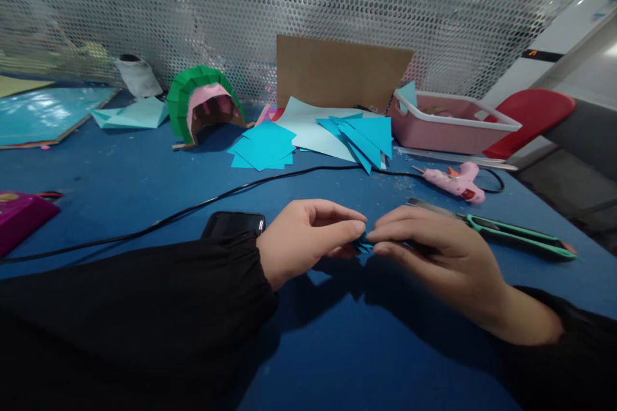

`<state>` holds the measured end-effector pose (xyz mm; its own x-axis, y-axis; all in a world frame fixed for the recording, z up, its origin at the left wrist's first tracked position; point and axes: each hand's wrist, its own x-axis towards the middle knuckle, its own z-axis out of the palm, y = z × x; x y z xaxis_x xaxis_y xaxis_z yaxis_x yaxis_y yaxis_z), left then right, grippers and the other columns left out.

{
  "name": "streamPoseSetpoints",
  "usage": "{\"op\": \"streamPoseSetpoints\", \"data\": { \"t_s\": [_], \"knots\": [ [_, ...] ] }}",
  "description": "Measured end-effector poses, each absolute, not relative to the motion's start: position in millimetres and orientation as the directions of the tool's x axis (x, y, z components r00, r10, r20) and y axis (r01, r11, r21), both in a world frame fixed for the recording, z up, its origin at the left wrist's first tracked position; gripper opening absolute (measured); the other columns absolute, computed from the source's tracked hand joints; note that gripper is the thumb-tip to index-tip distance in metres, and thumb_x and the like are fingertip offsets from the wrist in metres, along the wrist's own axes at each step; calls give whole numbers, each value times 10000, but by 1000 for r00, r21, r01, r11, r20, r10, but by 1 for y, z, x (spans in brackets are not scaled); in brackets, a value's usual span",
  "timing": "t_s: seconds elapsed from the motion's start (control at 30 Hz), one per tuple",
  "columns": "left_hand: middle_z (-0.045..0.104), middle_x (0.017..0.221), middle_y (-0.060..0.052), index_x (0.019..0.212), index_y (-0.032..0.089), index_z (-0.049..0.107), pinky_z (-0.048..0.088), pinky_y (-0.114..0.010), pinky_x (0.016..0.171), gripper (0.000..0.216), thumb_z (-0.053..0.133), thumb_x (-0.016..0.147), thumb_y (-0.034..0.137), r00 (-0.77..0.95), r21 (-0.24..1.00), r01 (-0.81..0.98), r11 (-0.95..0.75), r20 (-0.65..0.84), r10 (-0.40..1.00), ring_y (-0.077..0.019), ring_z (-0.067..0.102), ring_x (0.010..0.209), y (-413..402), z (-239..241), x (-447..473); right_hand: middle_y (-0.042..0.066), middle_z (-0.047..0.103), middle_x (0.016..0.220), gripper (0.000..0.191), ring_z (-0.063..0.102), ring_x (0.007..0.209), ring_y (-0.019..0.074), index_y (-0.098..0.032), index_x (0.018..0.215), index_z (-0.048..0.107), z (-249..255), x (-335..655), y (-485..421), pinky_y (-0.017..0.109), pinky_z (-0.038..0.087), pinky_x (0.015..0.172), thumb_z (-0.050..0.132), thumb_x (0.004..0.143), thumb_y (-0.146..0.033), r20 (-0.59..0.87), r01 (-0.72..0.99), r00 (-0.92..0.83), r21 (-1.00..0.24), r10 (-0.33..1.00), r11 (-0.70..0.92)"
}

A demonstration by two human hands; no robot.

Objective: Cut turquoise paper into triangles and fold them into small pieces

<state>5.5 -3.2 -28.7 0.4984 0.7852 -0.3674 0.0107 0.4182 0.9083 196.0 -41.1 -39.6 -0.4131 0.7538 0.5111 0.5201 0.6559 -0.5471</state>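
A small piece of folded blue paper (363,244) is held just above the table between my two hands. My left hand (308,234) pinches it from the left, thumb and fingers closed. From the right, my right hand (434,247) grips the same paper with its fingertips. Most of the paper is hidden by the fingers, so its full shape cannot be made out. Beyond the hands lie a stack of blue paper squares (265,144) and several blue paper triangles (364,138), the latter partly over a pale sheet (308,128).
A phone (234,225) lies by my left wrist; a green utility knife (523,237) lies beyond my right hand. A pink glue gun (456,181) and black cable (193,205) cross the table. Behind stand a pink basket (448,131), cardboard (337,70) and a green paper arch (202,80).
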Motion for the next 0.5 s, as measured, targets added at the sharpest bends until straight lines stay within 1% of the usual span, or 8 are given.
{"op": "streamPoseSetpoints", "data": {
  "t_s": [0.27, 0.37, 0.5],
  "knots": [
    [708, 721, -38, 830, 123, 740, 530, -218, 658, 100, 698, 757, 178, 523, 883, 54, 466, -423, 740, -83, 629, 588, -2, -34, 5, 49, 689, 740, 112, 658, 657, 154, -233, 855, 668, -40, 193, -45, 253, 542, 614, 565, 899, -225, 556, 601, -469, -368, 686, 709],
    [709, 724, -39, 823, 127, 739, 529, -212, 643, 97, 697, 758, 185, 540, 881, 51, 471, -421, 729, -90, 642, 595, -1, -35, 5, 45, 684, 741, 97, 653, 651, 147, -230, 853, 656, -41, 192, -45, 240, 542, 608, 572, 890, -199, 575, 616, -487, -308, 658, 725],
    [702, 699, -39, 839, 116, 732, 534, -223, 650, 104, 682, 772, 178, 586, 867, 44, 496, -424, 691, -96, 652, 596, -2, -37, 6, 51, 679, 769, 106, 649, 678, 139, -209, 875, 636, -42, 193, -47, 227, 539, 641, 559, 882, -137, 601, 620, -516, -229, 610, 750]
  ]
}}
